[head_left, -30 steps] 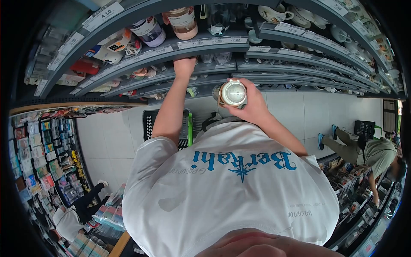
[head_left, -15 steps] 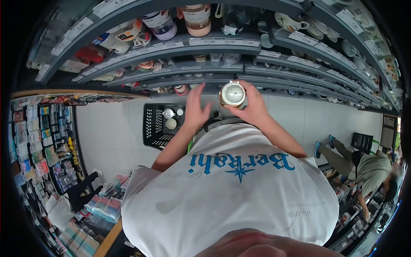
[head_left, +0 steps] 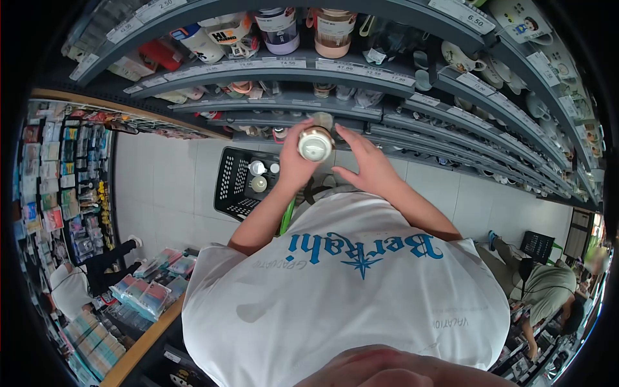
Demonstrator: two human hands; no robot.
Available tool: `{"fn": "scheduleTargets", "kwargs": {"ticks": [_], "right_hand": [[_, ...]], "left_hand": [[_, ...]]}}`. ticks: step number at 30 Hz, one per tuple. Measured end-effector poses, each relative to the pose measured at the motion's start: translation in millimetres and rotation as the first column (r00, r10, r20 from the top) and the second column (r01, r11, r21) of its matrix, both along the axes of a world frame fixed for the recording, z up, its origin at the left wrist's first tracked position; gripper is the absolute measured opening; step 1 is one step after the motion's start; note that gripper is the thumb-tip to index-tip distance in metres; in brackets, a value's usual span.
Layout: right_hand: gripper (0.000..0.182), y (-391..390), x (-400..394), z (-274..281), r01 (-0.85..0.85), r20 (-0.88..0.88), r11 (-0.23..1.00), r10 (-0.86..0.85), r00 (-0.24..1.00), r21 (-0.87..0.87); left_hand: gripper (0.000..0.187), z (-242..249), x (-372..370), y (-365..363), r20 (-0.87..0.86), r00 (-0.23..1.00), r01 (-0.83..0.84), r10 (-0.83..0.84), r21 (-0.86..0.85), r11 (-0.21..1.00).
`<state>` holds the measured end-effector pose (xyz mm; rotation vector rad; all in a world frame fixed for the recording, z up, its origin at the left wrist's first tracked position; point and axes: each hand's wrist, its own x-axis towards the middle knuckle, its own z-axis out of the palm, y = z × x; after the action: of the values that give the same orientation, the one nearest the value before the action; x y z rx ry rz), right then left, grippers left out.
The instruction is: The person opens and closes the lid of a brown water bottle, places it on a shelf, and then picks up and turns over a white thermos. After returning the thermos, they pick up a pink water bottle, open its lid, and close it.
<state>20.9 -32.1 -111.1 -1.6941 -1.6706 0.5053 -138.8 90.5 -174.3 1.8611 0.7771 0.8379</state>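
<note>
A round jar or cup with a pale top (head_left: 316, 144) is gripped in my left hand (head_left: 296, 158), in front of the lower shelves. My right hand (head_left: 369, 161) is just to the right of it, thumb and fingers spread, with nothing in it. Below and left of my left hand, a black basket (head_left: 225, 184) stands on the floor. It holds a white cup (head_left: 257, 168), a cream round item (head_left: 259, 184) and a small white item (head_left: 275, 168).
Shelves (head_left: 361, 68) of bottles, cups and mugs run across the front. Packaged goods hang on a rack (head_left: 58, 180) at the left. One person (head_left: 71, 287) is at lower left, another (head_left: 548, 287) at lower right near a second basket (head_left: 537, 247).
The jar has passed from my right hand to my left and moved left. My right hand has let go and opened. The person at the right has shifted, and the view has turned slightly.
</note>
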Motion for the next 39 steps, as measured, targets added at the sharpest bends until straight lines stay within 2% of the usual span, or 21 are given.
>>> {"fn": "scheduleTargets", "kwargs": {"ticks": [1, 2, 4, 8, 10, 14, 15, 16, 18, 20, 22, 23, 26, 29, 31, 32, 34, 35, 37, 38, 39], "right_hand": [[0.075, -1.5, 0.7, 0.6, 0.016, 0.028, 0.999, -0.015, 0.999, -0.032], [0.075, -3.1, 2.1, 0.3, 0.024, 0.030, 0.999, -0.023, 0.999, -0.030], [0.068, -6.5, 5.2, -0.9, 0.052, 0.043, 0.997, -0.049, 0.998, -0.053], [0.067, -13.1, 6.8, 1.2, 0.079, 0.044, 0.995, -0.076, 0.996, -0.064], [0.065, -15.1, 8.0, -0.2, 0.086, 0.058, 0.994, -0.082, 0.995, -0.062], [0.063, -19.8, 11.1, 0.8, 0.120, 0.067, 0.991, -0.116, 0.991, -0.067], [0.063, -21.7, 11.8, -0.6, 0.124, 0.052, 0.990, -0.120, 0.991, -0.069], [0.063, -23.1, 13.3, -1.3, 0.126, 0.039, 0.989, -0.124, 0.992, -0.071], [0.063, -25.8, 15.5, -0.8, 0.144, 0.038, 0.986, -0.141, 0.989, -0.079], [0.063, -28.3, 16.7, -1.3, 0.157, 0.033, 0.984, -0.155, 0.987, -0.088], [0.062, -30.9, 18.5, -2.2, 0.165, 0.033, 0.983, -0.163, 0.986, -0.079], [0.062, -32.0, 19.2, -2.0, 0.171, 0.033, 0.982, -0.169, 0.985, -0.078], [0.062, -34.5, 20.6, -2.5, 0.173, 0.018, 0.980, -0.172, 0.985, -0.100], [0.061, -35.4, 21.2, -3.5, 0.170, 0.003, 0.982, -0.171, 0.985, -0.080], [0.061, -35.6, 21.6, -2.6, 0.173, 0.006, 0.981, -0.173, 0.985, -0.085], [0.061, -35.8, 21.9, -2.3, 0.174, 0.005, 0.981, -0.175, 0.985, -0.085], [0.061, -36.0, 22.5, -1.8, 0.178, 0.002, 0.980, -0.178, 0.984, -0.093], [0.061, -36.4, 22.4, -1.0, 0.182, 0.002, 0.979, -0.182, 0.983, -0.093], [0.060, -38.4, 22.4, 0.4, 0.196, 0.001, 0.974, -0.197, 0.980, -0.113], [0.060, -39.3, 22.9, 0.1, 0.202, 0.000, 0.973, -0.204, 0.979, -0.114], [0.059, -40.3, 23.5, -0.6, 0.205, 0.002, 0.973, -0.206, 0.979, -0.105]], "left_hand": [[0.073, -6.7, 1.2, 10.0, 0.105, 0.994, 0.005, -0.009, 0.036, 0.999], [0.075, -12.2, 0.3, 19.1, 0.096, 0.995, -0.023, 0.020, 0.026, 0.999], [0.074, -11.7, 1.0, 38.6, 0.163, 0.985, -0.040, 0.060, -0.124, 0.991], [0.075, -21.8, 8.5, 76.1, 0.109, 0.986, -0.107, 0.123, -0.143, 0.984], [0.076, -32.3, 15.1, 91.6, 0.029, 0.989, -0.147, 0.146, 0.021, 0.989], [0.077, -38.9, 34.0, 105.7, -0.074, 0.980, -0.190, 0.183, -0.097, 0.977], [0.066, -41.1, 40.5, 109.9, -0.044, 0.977, -0.215, 0.210, -0.156, 0.964], [0.066, -42.8, 43.1, 112.8, -0.042, 0.978, -0.207, 0.203, -0.156, 0.966], [0.060, -42.4, 48.6, 117.9, -0.074, 0.985, -0.164, 0.155, -0.141, 0.976], [0.054, -63.7, 54.1, 128.4, -0.011, 0.987, -0.160, 0.160, -0.102, 0.982], [0.053, -69.1, 58.5, 133.5, -0.039, 0.972, -0.229, 0.230, 0.033, 0.973], [0.053, -71.7, 60.1, 135.6, -0.039, 0.974, -0.224, 0.225, 0.033, 0.974], [0.050, -63.8, 65.0, 139.8, -0.093, 0.969, -0.233, 0.228, -0.047, 0.971], [0.043, -73.7, 71.3, 159.1, -0.134, 0.985, -0.122, 0.108, -0.104, 0.987], [0.043, -96.6, 78.7, 172.7, 0.035, 0.997, -0.063, 0.075, -0.266, 0.962], [0.043, -98.3, 79.8, 172.8, 0.034, 0.997, -0.061, 0.073, -0.266, 0.962], [0.035, -72.3, 85.1, 161.9, -0.088, 0.992, -0.095, 0.093, -0.011, 0.995], [0.035, -83.9, 86.2, 169.4, -0.088, 0.992, -0.091, 0.090, -0.011, 0.996], [0.033, -136.6, 89.6, 202.4, -0.330, 0.939, -0.012, 0.093, 0.239, 0.971], [0.033, -163.3, 91.8, 217.9, -0.331, 0.940, -0.006, 0.087, 0.238, 0.971], [0.036, -191.9, 94.0, 233.6, -0.140, 0.990, -0.001, 0.020, 0.134, 0.991]]}}
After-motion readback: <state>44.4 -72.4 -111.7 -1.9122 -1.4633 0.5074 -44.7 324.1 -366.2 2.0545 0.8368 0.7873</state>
